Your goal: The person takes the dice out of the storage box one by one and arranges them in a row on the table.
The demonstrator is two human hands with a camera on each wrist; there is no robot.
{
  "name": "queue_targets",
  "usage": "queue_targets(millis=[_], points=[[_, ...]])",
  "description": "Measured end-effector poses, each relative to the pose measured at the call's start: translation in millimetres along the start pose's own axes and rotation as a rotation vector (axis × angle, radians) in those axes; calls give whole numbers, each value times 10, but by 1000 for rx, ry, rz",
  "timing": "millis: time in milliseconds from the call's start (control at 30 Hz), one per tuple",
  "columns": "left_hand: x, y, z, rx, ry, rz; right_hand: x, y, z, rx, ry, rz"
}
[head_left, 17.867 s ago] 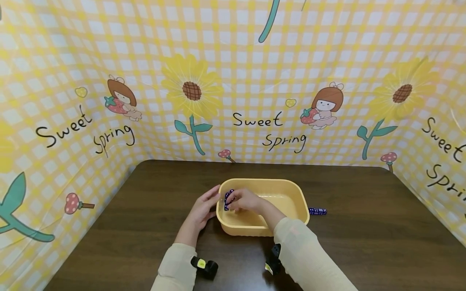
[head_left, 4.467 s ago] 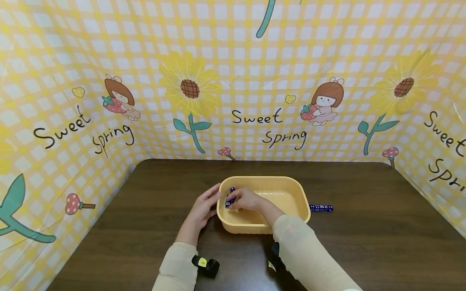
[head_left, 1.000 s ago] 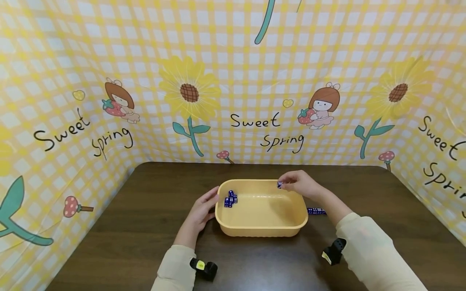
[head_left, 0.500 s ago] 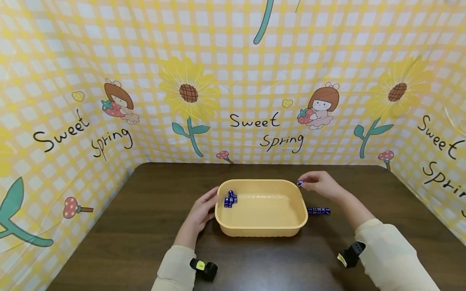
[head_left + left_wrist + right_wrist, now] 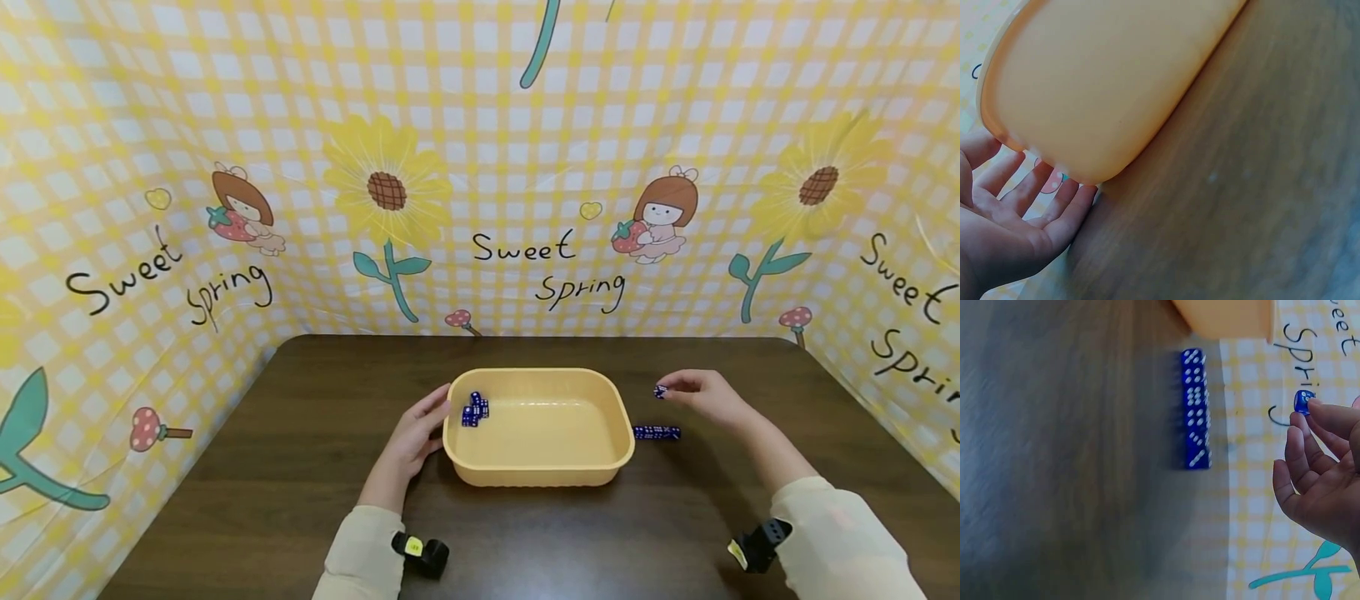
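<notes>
In the head view, my right hand [image 5: 701,398] is raised to the right of the yellow tub [image 5: 540,477]. Its thumb and fingertips pinch a blue die [image 5: 660,392] with white pips, which the right wrist view also shows. Below that hand, a straight row of blue dice [image 5: 657,432] lies on the table just off the tub's right end; in the right wrist view the dice of the row [image 5: 1195,412] sit face to face. My left hand [image 5: 412,433] touches the tub's left end with extended fingers [image 5: 1029,187]. A small cluster of blue dice [image 5: 474,411] lies inside the tub at the left.
The dark wooden table [image 5: 337,400] carries the tub and the row. A yellow checked cloth [image 5: 510,167] with printed flowers stands up behind the table and along both sides. Black wrist cameras [image 5: 759,546] are strapped over both sleeves.
My right hand was in the tub at the dice cluster; it has since lifted a die over the rim and carried it right, towards the row. My left hand stays at the tub.
</notes>
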State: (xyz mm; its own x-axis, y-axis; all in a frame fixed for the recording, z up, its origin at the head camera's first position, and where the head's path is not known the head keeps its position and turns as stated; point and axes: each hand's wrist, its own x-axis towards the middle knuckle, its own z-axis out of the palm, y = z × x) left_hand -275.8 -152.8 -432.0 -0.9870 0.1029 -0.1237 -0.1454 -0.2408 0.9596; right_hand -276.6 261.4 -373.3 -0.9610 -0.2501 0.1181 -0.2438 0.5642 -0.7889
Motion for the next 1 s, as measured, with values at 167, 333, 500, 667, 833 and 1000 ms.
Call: queue_targets(millis=[167,333,500,667,833,1000], points=[[-3,-6,0,1,-3,-5,-93,93,-31,5,13,22],[-8,1,4,0,0,0,-154,194,-55,17,22,47],[-5,-4,1,7,-3,10,-208,331,-65,58,12,78],[-3,-6,-2,5,-12,15,-243,457,-59,83,10,111],[7,-5,-8,3,-4,8,-261,534,-37,101,12,149],[0,0,-1,5,-2,4,-272,568,-29,110,5,172]])
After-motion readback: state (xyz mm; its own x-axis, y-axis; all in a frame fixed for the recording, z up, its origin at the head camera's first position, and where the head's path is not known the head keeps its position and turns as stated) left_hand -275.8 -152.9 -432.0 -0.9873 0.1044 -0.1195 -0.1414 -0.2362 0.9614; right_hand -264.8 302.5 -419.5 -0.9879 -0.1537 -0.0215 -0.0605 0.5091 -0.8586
